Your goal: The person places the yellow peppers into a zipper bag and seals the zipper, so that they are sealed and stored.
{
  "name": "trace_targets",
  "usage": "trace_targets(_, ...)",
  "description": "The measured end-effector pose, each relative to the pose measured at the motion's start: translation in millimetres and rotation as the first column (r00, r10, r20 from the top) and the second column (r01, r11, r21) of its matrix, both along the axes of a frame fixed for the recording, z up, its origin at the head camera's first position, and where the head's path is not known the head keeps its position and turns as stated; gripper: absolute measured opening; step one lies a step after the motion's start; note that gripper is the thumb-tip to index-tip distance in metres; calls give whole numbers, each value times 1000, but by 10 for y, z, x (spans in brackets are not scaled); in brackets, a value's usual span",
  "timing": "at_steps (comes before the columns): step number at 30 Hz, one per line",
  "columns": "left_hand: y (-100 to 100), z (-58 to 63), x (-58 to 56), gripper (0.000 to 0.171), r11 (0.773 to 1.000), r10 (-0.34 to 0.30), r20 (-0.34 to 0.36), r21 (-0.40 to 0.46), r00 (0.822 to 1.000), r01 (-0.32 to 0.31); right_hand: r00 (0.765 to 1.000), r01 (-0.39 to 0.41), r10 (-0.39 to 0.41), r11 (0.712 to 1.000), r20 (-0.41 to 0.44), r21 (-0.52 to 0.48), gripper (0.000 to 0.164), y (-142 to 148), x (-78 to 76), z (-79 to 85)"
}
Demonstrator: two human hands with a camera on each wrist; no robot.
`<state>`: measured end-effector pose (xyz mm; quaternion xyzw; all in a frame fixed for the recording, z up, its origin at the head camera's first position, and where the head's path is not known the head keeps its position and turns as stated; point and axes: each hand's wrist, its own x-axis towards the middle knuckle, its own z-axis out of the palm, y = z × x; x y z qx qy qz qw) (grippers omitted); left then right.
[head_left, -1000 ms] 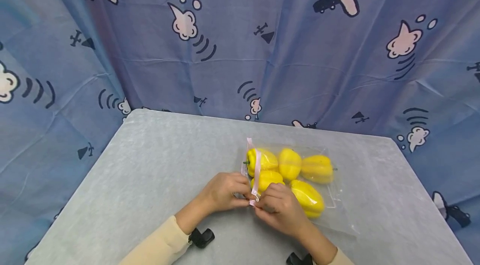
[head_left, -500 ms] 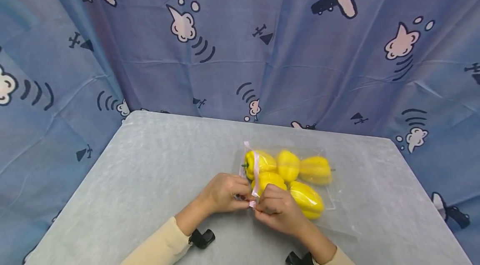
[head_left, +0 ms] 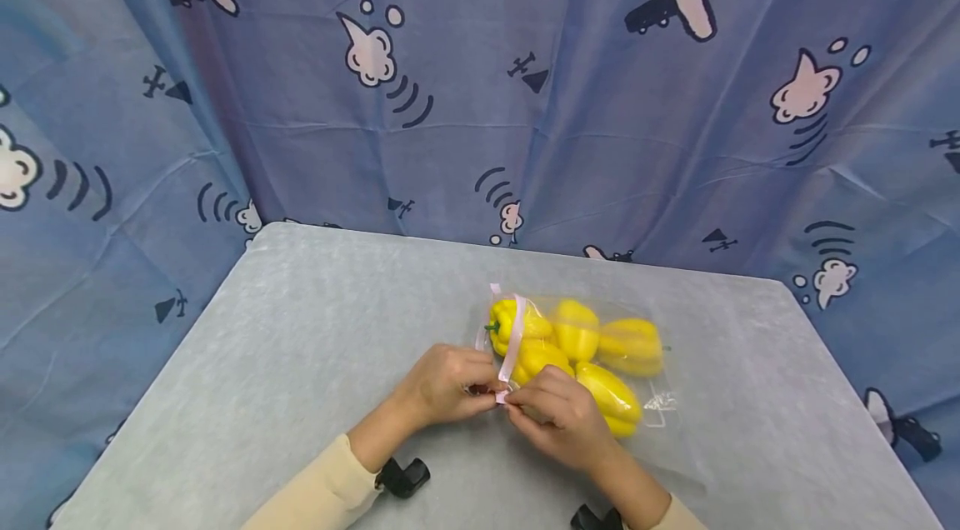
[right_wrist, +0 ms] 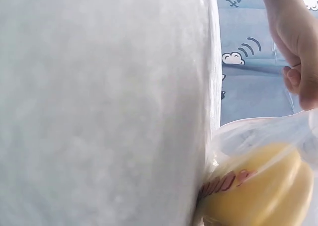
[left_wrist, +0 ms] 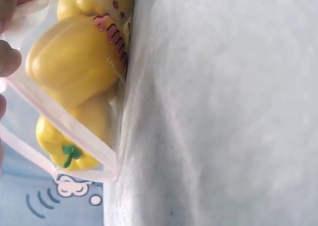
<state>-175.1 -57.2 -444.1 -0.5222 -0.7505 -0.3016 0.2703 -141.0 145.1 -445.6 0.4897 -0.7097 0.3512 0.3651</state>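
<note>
A clear plastic bag (head_left: 678,451) with a pink-edged mouth (head_left: 514,338) lies on the table, its opening towards the left. Several yellow bell peppers (head_left: 576,332) are inside it; one with a green stem (left_wrist: 72,154) sits right at the mouth in the left wrist view. My left hand (head_left: 453,382) pinches the near corner of the pink edge between thumb and fingers. Just right of it, my right hand (head_left: 561,413) pinches the bag at that same corner, the fingertips of both hands almost meeting. In the right wrist view the left hand (right_wrist: 300,42) holds the film up beside a pepper (right_wrist: 263,191).
A pale grey cloth covers the table (head_left: 337,305). Behind it and along both sides hangs a blue curtain (head_left: 450,97) printed with planes and clouds. Black wrist mounts (head_left: 405,477) sit on both forearms.
The pinched corner has risen slightly, and my right fingertips have shifted a little up and left. The bag and the peppers in it have moved slightly left. Both hands keep their pinch.
</note>
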Motion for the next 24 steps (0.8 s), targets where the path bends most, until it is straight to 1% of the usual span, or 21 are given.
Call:
trace_targets(5,21,-28,7,19,1000,-24,10,19,1000,24,999,3,-2,1000,-34,17,15,-6,4,2)
trace_targets(11,31,-38,21,23,1000,-8,28,18,1000,7,999,1,0,1000,-49,25,15,-12,10,14)
trace_targets(14,21,-37,21,24,1000,3,22,7,1000,-3,999,-3,4,1000,-50,26,15,-16,15,19)
trace_targets(18,8,-43,10,25,1000,10,6,-14,1000,-10,997,11,-7,998,-73,57,16,-19,16,18)
trace_targets(24,3,-82,-26,18,999,-4,22,-40,1000,5,992,34,-21,995,-127,98,19,-26,18,9)
